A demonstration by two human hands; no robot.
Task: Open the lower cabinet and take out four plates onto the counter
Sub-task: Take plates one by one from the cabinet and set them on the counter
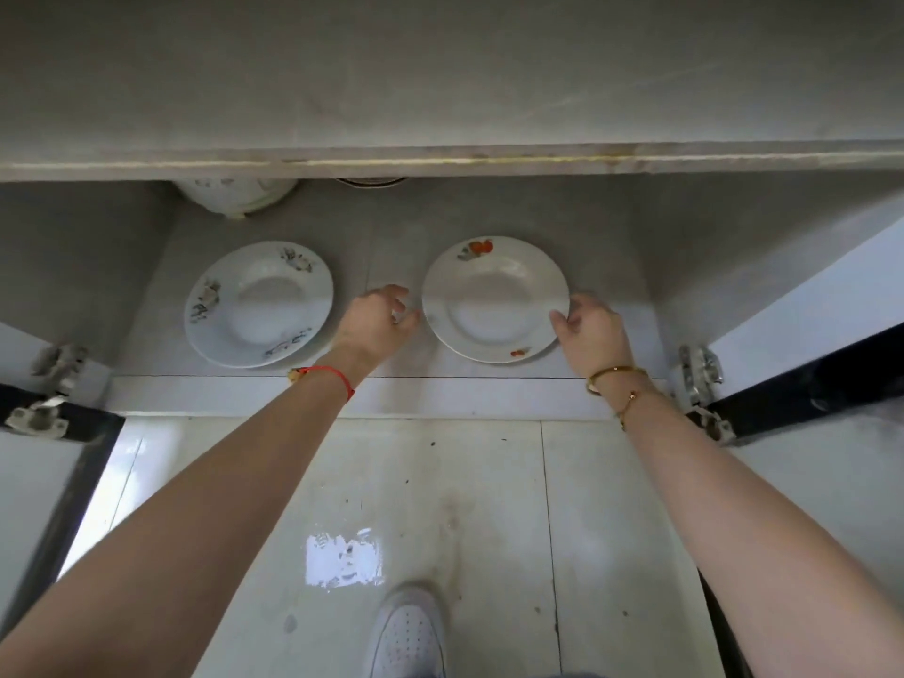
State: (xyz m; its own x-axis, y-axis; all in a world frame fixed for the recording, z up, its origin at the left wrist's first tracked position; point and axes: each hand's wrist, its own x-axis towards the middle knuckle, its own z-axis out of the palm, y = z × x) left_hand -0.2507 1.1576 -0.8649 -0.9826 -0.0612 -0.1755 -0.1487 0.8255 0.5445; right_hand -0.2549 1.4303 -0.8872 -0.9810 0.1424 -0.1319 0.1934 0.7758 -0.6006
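The lower cabinet [489, 398] stands open below the grey counter [440, 80]. On its floor lie two white plates. The left plate [259, 303] has grey flower prints, and a second rim shows under it. The right plate [494, 298] has orange prints and also lies on another plate. My left hand [379, 318] hovers just left of the right plate's rim, fingers curled and apart, holding nothing. My right hand [589, 330] pinches that plate's right rim with thumb and fingers.
Both cabinet doors hang open, the left door [34, 482] and the right door [807, 389], with metal hinges at the frame. A white pot [235, 195] and a dark-rimmed dish [372, 181] sit at the cabinet's back. My white shoe [408, 633] stands on the tiled floor.
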